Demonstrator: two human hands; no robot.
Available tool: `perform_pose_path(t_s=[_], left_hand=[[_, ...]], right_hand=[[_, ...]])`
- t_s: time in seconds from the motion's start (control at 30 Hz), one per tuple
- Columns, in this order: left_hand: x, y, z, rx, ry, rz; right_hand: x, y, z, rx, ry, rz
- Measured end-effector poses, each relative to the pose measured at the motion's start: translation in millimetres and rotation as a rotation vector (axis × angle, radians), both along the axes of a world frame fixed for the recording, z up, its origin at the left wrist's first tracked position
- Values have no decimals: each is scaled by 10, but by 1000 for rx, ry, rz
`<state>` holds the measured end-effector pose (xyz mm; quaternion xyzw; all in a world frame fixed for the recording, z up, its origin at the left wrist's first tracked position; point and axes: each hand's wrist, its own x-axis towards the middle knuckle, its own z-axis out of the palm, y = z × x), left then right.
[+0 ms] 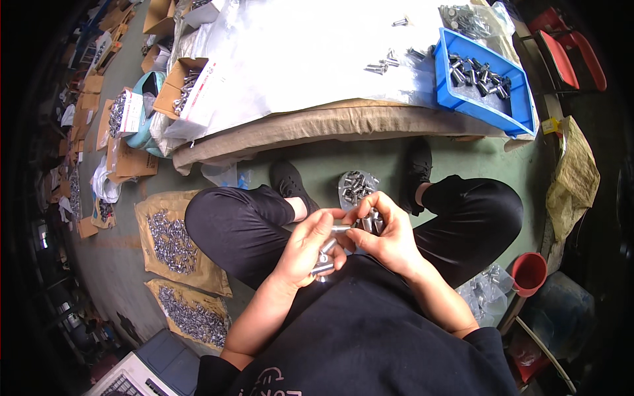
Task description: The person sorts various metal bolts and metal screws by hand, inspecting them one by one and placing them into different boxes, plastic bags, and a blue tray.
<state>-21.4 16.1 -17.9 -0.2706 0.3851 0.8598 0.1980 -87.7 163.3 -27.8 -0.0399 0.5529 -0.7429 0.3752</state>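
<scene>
Both my hands are closed and close together over my lap. My left hand [306, 245] cups several short silver metal cylinders [322, 269] in its curled fingers. One more silver cylinder [341, 228] lies across the gap between the two hands, at the fingertips of both. In my right hand [391, 236] is a small bunch of similar metal cylinders [371, 223], some showing open ends. Just beyond the hands, on the floor between my feet, a clear bag or tub of metal parts [357, 187] is partly hidden by my right fingers.
Ahead stands a table [290, 66] with a white sheet, loose metal parts [383, 66] and a blue bin [449, 99] of dark cylinders. Parts lie on brown sacks [210, 280] at left. Cardboard boxes [168, 86] crowd the far left. A red bucket [529, 274] stands right.
</scene>
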Motion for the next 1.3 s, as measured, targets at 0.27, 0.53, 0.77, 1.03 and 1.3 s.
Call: perform_pose_path(t_s=[0.27,0.53,0.77,1.03,1.3], left_hand=[[14,19,-105,268,-31,93],[19,51,-127,254,-82,135],[264,144,-434,600,-366,132],[301,146,-380,653,-198,-160],[250,80,-307,444,-127,-211]], right_hand=[[62,-41,100,-172,31,-54],[-26,-30,48,68,468,94],[-416,136,-13,116,123,-276],[-1394,750,132,-299,-44,-666],[-1114,591,55,-234,-48,-580]])
